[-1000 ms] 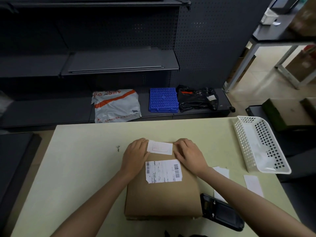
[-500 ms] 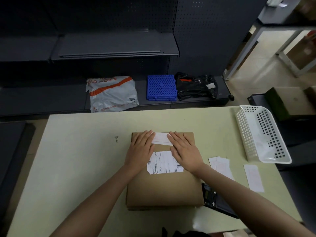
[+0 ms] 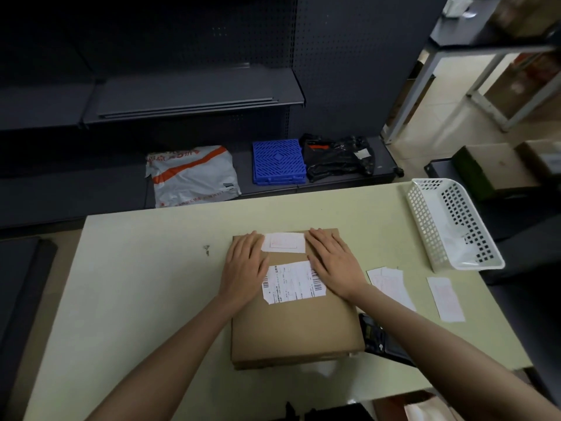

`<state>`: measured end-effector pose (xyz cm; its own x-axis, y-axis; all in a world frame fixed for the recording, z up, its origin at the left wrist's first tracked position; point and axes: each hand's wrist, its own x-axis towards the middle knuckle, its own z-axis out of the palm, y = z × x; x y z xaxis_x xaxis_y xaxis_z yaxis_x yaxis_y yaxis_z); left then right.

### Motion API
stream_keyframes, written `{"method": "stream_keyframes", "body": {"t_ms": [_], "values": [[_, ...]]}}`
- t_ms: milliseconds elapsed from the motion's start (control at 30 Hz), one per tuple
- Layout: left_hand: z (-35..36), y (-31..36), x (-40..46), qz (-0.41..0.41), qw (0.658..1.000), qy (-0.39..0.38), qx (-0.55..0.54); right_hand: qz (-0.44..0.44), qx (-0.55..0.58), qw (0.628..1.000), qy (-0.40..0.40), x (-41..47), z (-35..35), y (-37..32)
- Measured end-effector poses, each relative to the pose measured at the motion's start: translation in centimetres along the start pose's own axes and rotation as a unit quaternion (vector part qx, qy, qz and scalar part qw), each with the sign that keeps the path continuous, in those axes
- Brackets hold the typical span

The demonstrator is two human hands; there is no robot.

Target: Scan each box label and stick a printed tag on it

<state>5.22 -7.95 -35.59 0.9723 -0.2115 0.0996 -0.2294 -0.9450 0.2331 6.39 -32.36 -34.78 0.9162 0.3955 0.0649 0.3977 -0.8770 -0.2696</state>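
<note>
Flat on the cardboard box [image 3: 291,323], left hand [image 3: 244,265] and right hand [image 3: 334,262], fingers straight, pressing either side of the printed tag [image 3: 283,242], shipping label [image 3: 293,282] just below it.

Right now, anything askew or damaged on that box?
The shipping label on the box sits slightly crooked, with a ragged lower-left corner. The printed tag between the hands lies fairly square. Nothing else stands out.

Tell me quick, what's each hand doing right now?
Left hand: open, flat on the box beside the tag.
Right hand: open, flat on the box.
</note>
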Motion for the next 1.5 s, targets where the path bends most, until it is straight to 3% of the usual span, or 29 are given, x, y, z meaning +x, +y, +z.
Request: {"method": "stream_keyframes", "body": {"t_ms": [100,267,433,700,867,1067,1500], "values": [[-0.3,-0.1,-2.3,-0.037,0.999,0.008,-0.019,0.042,0.024,0.999,0.009,-1.8,-0.4,0.2],[-0.4,0.2,-5.4,-0.176,0.976,0.005,-0.130,0.154,0.155,0.976,0.017,-4.8,-0.6,0.4],[-0.3,1.1,-8.2,-0.276,0.928,-0.022,-0.248,0.233,0.257,0.937,-0.029,-6.9,-1.2,0.3],[-0.6,4.0,-10.9,-0.349,0.841,0.044,-0.411,0.267,0.330,0.903,-0.074,-8.2,-1.4,-0.2],[-2.5,4.9,-13.6,-0.374,0.813,0.116,-0.431,0.229,0.352,0.905,-0.068,-7.9,-2.3,-1.5],[-6.1,3.7,-18.5,-0.410,0.769,0.225,-0.436,0.124,0.346,0.927,-0.076,-4.8,-3.6,-6.4],[-16.0,-0.7,-36.3,-0.503,0.656,0.448,-0.342,-0.115,0.379,0.900,-0.180,-2.5,-2.8,-29.0]]}}
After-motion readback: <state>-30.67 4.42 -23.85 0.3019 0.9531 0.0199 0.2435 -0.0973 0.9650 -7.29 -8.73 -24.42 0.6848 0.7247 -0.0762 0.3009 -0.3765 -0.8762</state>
